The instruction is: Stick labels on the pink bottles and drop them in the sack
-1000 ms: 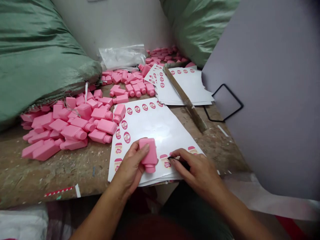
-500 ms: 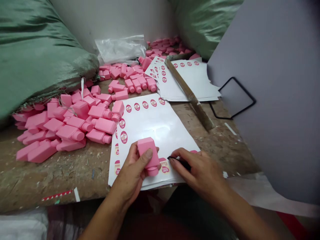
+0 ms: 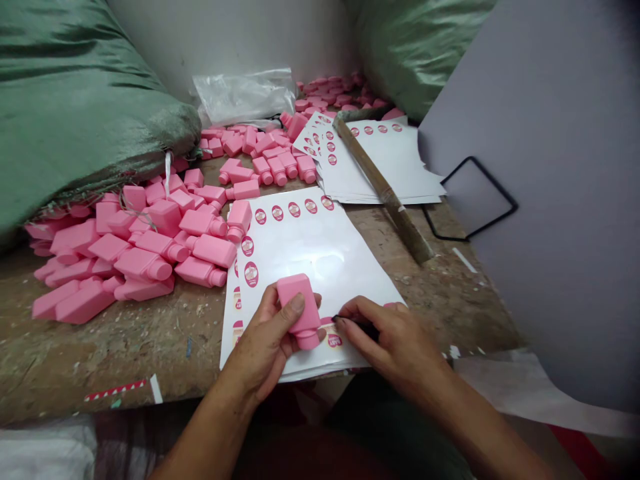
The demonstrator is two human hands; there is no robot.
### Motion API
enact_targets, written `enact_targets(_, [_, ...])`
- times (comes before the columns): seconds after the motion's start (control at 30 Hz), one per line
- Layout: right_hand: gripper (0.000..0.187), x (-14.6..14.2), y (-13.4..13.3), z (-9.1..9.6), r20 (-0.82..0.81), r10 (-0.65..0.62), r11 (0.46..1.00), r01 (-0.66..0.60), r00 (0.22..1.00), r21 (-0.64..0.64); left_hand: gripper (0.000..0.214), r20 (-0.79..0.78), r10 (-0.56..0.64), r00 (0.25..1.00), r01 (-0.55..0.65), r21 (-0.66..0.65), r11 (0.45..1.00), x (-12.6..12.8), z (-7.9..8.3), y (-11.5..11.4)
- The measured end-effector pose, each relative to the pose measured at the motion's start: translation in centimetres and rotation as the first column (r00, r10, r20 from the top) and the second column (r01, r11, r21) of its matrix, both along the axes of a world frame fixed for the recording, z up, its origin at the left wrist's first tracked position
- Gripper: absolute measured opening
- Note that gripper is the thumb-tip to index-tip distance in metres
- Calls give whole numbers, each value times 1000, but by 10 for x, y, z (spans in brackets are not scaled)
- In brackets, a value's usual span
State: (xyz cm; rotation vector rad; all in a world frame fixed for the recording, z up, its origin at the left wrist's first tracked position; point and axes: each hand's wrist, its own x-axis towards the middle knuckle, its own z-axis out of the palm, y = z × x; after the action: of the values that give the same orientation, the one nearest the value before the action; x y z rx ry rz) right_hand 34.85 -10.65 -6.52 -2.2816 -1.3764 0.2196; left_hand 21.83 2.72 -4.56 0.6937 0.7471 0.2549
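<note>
My left hand [image 3: 270, 337] is closed around a small pink bottle [image 3: 300, 308], thumb across its flat side and the cap end towards me. The bottle is over a white sticker sheet [image 3: 305, 250] with pink oval labels along its edges. In my right hand [image 3: 395, 340] is a thin black pointed tool, mostly hidden by the fingers; I cannot make out its exact kind. Its tip touches or hovers just over a pink "BABY" label [image 3: 333, 339] near the sheet's front edge, right of the bottle.
Many pink bottles [image 3: 145, 263] lie heaped at left, below a green sack [image 3: 100, 120]. A wooden stick [image 3: 385, 193] rests across another sheet stack [image 3: 410, 163]. A clear plastic bag [image 3: 245, 97], a black wire frame [image 3: 500, 193] and a grey panel [image 3: 550, 167] stand around.
The black tool's tip has shifted slightly over the label, with less of the tool showing. My left hand keeps the bottle; the whole view has moved a little.
</note>
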Motion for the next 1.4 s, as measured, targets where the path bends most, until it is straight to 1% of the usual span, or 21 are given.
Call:
enact_targets(0.07, [17,2,0,1,-105,-26,999,22,994,-38,34,-3,31,1000,-31,-21,999,0,0,0])
enact_targets(0.13, [19,4,-1,1,-131,-58,998,53,990,-47,33,0,57,998,-57,-52,997,1,0,1])
enact_targets(0.2, [19,6,-3,1,-86,-69,997,66,994,-37,31,8,65,998,-64,-76,995,1,0,3])
enact_targets(0.4, [19,5,-3,0,62,-1,1000,2,998,-13,27,32,45,998,-42,-72,996,-1,-2,4])
enact_targets(0.6, [18,2,-2,-1,136,26,999,-31,990,37,29,39,36,999,-34,-67,997,-2,-4,3])
enact_targets(0.77, [21,1,0,-2,175,18,998,-28,984,55,31,29,40,999,-38,-68,997,-2,-3,3])
enact_targets(0.83, [20,2,0,-2,145,17,999,-24,989,44,30,28,40,999,-38,-69,997,-1,-3,3])
enact_targets(0.93, [17,4,-3,-4,30,3,1000,-3,1000,2,30,33,45,998,-43,-70,997,-1,-2,4])
enact_targets(1.0, [18,5,-5,-6,-10,-14,1000,13,1000,-11,30,27,54,998,-52,-73,996,-2,-3,4])
enact_targets(1.23, [20,3,-2,-2,87,16,1000,-16,996,-5,30,33,55,998,-52,-72,996,-2,-4,3])
enact_targets(1.3, [19,4,-1,0,57,25,1000,-25,998,-7,29,37,52,998,-50,-72,996,-1,-3,3])
enact_targets(1.4, [18,7,-2,0,-28,12,1000,-13,1000,-13,29,35,63,997,-60,-87,994,-2,-3,3])
